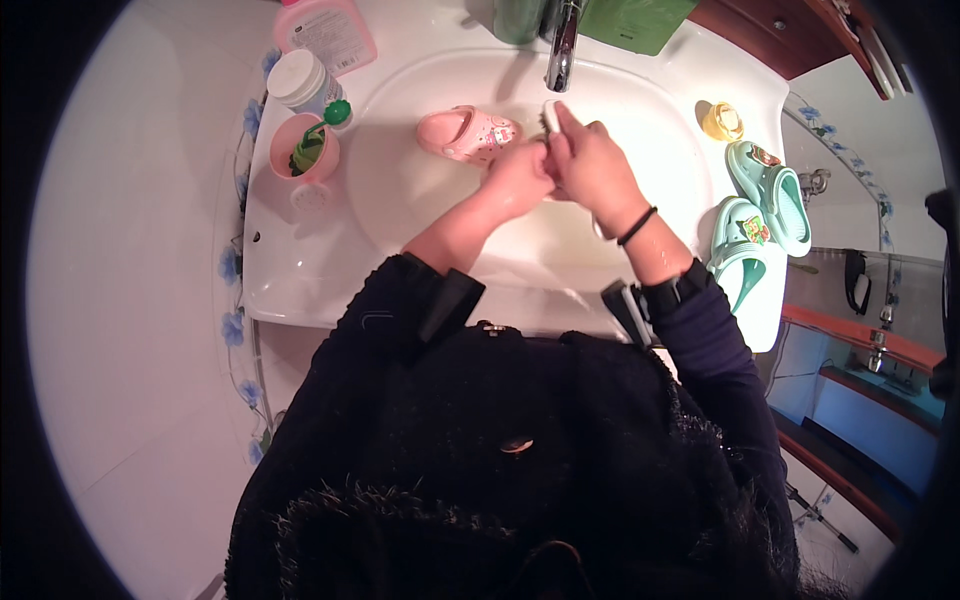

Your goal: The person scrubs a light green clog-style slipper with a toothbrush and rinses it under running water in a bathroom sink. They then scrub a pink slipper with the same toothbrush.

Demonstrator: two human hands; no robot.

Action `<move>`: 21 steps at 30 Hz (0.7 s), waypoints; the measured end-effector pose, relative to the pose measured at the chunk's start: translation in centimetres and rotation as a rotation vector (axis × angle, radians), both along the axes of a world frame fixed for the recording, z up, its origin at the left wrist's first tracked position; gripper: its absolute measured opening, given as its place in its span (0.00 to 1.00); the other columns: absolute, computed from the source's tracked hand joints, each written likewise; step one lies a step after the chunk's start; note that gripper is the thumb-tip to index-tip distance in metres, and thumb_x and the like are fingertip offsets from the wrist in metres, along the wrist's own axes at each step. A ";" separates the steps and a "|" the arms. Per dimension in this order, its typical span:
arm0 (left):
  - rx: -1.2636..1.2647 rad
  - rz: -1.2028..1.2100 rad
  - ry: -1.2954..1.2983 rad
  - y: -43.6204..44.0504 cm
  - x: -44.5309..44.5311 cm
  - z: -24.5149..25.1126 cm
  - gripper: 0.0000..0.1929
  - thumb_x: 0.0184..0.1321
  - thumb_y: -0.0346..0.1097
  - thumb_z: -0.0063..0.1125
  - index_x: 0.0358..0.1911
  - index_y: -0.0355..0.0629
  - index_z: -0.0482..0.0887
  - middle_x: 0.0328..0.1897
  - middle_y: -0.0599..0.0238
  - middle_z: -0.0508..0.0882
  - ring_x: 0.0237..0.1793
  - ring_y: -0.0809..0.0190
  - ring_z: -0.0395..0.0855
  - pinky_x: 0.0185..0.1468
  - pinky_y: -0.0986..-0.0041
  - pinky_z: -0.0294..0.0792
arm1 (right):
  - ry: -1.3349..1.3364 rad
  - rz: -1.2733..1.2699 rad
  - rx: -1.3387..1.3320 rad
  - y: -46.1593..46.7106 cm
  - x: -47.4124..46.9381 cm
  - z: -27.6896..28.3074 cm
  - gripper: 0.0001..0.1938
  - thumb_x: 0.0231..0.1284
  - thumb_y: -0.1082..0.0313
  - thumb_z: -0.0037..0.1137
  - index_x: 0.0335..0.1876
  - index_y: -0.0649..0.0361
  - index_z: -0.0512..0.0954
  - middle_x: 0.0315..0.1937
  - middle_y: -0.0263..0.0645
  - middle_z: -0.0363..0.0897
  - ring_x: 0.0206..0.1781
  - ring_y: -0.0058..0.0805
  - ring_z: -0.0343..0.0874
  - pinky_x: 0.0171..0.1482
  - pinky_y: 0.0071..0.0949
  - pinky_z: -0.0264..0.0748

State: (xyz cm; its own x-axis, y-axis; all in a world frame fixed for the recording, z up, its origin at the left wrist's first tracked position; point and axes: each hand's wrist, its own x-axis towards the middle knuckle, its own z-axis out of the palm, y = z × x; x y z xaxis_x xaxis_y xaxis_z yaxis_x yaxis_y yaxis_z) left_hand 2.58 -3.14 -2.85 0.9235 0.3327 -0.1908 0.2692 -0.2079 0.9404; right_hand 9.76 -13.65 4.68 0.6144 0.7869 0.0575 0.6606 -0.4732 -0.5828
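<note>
A white brush (pixel 552 117) with dark bristles is in my right hand (pixel 598 169), its head pointing towards the faucet. My left hand (pixel 519 178) is curled against the fingers of my right hand; whether it grips anything is hidden. Beside my left hand, a pink clog (pixel 457 135) with small printed decorations rests in the white washbasin (pixel 420 217), its toe towards my hands. Just beyond the brush head is the chrome faucet (pixel 561 64).
Two mint-green clogs (pixel 757 217) and a small yellow container (pixel 724 121) stand on the right rim. At left are a pink watering-can-shaped pot (pixel 285 146), a white-lidded jar (pixel 300 82) and a pink bottle (pixel 326 34). A green package (pixel 634 22) stands behind the faucet.
</note>
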 end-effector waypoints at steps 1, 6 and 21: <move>0.176 0.002 -0.047 -0.1 0.0 0.0 0.04 0.55 0.23 0.54 0.34 0.35 0.78 0.29 0.70 0.80 0.34 0.71 0.76 0.38 0.77 0.71 | -0.022 0.007 0.035 0.0 0.1 0.0 0.23 0.62 0.58 0.40 0.61 0.60 0.66 0.42 0.63 0.71 0.36 0.56 0.76 0.41 0.43 0.75; -0.328 0.156 -0.093 -0.1 -0.3 0.8 0.04 0.55 0.24 0.53 0.34 0.36 0.79 0.29 0.68 0.81 0.33 0.72 0.76 0.37 0.76 0.72 | -0.044 0.134 -0.089 -0.8 -0.3 -0.8 0.23 0.62 0.58 0.41 0.61 0.58 0.66 0.39 0.62 0.71 0.36 0.56 0.76 0.41 0.43 0.75; 0.099 -0.030 0.103 -0.4 -0.1 0.0 0.04 0.55 0.26 0.53 0.33 0.35 0.78 0.34 0.64 0.82 0.31 0.71 0.77 0.36 0.77 0.71 | -0.073 0.008 -0.053 -1.4 -0.2 -2.3 0.23 0.63 0.58 0.39 0.62 0.57 0.65 0.39 0.62 0.71 0.35 0.55 0.76 0.40 0.42 0.76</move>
